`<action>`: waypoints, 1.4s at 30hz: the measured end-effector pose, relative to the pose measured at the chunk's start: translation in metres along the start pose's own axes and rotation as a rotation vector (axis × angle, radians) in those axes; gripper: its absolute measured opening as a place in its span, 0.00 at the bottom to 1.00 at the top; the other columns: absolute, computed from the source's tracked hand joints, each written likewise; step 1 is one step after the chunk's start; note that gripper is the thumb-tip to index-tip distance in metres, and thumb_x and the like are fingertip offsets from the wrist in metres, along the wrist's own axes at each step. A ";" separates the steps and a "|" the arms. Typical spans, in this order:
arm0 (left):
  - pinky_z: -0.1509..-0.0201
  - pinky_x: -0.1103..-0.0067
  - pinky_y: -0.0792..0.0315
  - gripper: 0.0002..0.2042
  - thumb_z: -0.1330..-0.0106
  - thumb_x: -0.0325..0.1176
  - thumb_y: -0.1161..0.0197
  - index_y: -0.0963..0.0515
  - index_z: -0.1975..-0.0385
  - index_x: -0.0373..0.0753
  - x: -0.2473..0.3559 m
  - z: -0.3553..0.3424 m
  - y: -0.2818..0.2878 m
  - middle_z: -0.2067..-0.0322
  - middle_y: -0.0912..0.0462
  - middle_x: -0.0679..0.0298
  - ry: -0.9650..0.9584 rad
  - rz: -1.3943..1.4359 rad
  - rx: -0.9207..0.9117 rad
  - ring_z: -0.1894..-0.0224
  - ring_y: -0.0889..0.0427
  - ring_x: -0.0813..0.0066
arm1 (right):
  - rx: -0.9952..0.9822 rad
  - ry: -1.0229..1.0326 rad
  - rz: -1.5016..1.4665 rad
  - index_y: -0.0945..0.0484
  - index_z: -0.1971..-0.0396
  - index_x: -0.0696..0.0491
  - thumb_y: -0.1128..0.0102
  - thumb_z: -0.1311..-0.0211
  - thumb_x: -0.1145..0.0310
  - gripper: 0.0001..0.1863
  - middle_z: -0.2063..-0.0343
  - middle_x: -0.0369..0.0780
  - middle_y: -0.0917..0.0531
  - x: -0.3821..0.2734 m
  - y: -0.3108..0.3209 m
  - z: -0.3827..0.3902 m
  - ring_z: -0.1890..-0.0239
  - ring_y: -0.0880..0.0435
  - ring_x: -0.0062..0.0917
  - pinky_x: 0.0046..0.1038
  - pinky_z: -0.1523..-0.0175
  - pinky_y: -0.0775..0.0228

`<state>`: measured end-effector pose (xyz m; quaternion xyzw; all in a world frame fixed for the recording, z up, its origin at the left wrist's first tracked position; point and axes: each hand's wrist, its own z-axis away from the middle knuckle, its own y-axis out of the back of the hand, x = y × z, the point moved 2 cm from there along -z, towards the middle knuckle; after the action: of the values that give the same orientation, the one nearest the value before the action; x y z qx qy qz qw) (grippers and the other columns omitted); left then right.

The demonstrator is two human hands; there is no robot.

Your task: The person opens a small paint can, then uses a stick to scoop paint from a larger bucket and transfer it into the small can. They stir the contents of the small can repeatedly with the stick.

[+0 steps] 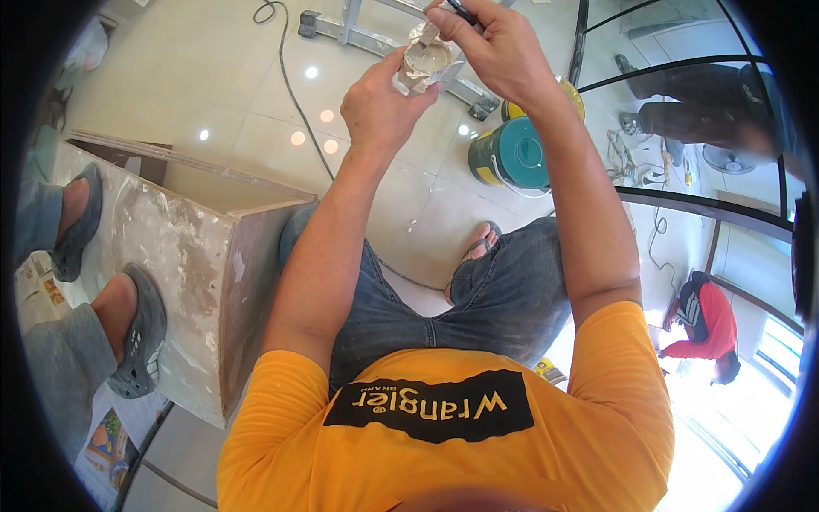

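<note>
Both my hands are raised together at the top of the view. My left hand (384, 104) grips a small crumpled container (427, 58), silvery-white, with pale paste or liquid inside; its opening faces up toward me. Beside the container's rim, my right hand (499, 47) is closed around a slim tool with a dark handle (463, 11). The tool's working end is hard to make out, so I cannot tell its exact kind or whether it touches the paste.
A green lidded bucket (522, 154) and a yellow bucket (570, 98) stand beyond my right forearm. A metal frame (350, 32) lies ahead; a black cable (294, 98) crosses the tiles. Another person's sandalled feet (141, 333) rest on a stained wooden box (192, 243). Black-framed glass (682, 200) is at right.
</note>
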<state>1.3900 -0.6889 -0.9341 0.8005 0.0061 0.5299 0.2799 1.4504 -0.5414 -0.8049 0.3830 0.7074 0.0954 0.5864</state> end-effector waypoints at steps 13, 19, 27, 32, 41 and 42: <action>0.52 0.65 0.16 0.33 0.48 0.45 0.14 0.13 0.40 0.47 0.001 -0.001 0.001 0.56 0.07 0.60 -0.007 0.001 0.006 0.56 0.07 0.57 | 0.047 -0.087 0.117 0.16 0.63 0.60 0.35 0.22 0.60 0.17 0.80 0.40 0.19 0.002 0.005 0.000 0.74 0.23 0.21 0.33 0.67 0.29; 0.51 0.65 0.16 0.33 0.49 0.45 0.14 0.13 0.40 0.47 0.000 -0.001 0.000 0.55 0.07 0.61 0.001 -0.009 0.002 0.55 0.07 0.58 | -0.077 -0.111 0.094 0.16 0.62 0.59 0.36 0.21 0.59 0.17 0.78 0.43 0.18 0.004 0.005 -0.002 0.75 0.23 0.25 0.35 0.66 0.29; 0.51 0.65 0.16 0.33 0.48 0.46 0.14 0.14 0.39 0.47 -0.002 -0.002 0.001 0.54 0.07 0.60 -0.020 -0.005 0.012 0.55 0.07 0.58 | -0.053 -0.119 0.310 0.16 0.62 0.60 0.35 0.21 0.60 0.16 0.77 0.40 0.16 0.006 0.012 -0.003 0.73 0.24 0.21 0.33 0.66 0.30; 0.51 0.65 0.16 0.33 0.48 0.45 0.14 0.14 0.40 0.46 0.001 0.000 0.000 0.55 0.07 0.60 -0.019 -0.005 0.000 0.55 0.07 0.57 | -0.064 -0.051 -0.077 0.16 0.63 0.60 0.36 0.21 0.59 0.17 0.79 0.42 0.20 0.010 0.002 -0.003 0.75 0.25 0.23 0.34 0.67 0.32; 0.52 0.66 0.16 0.33 0.49 0.44 0.14 0.13 0.40 0.46 -0.001 -0.001 0.000 0.55 0.07 0.60 -0.027 0.001 0.009 0.56 0.07 0.58 | -0.096 -0.130 0.115 0.17 0.64 0.60 0.37 0.20 0.59 0.17 0.76 0.38 0.19 0.006 0.009 -0.002 0.71 0.25 0.19 0.31 0.65 0.31; 0.52 0.66 0.16 0.33 0.49 0.44 0.14 0.13 0.40 0.45 0.000 0.000 -0.001 0.55 0.07 0.60 -0.032 0.001 0.010 0.56 0.07 0.58 | -0.085 -0.084 0.002 0.17 0.64 0.60 0.36 0.20 0.59 0.18 0.78 0.39 0.20 0.006 0.005 -0.003 0.72 0.25 0.19 0.32 0.66 0.31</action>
<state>1.3896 -0.6883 -0.9347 0.8103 0.0039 0.5171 0.2755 1.4502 -0.5334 -0.8055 0.3618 0.6772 0.1099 0.6312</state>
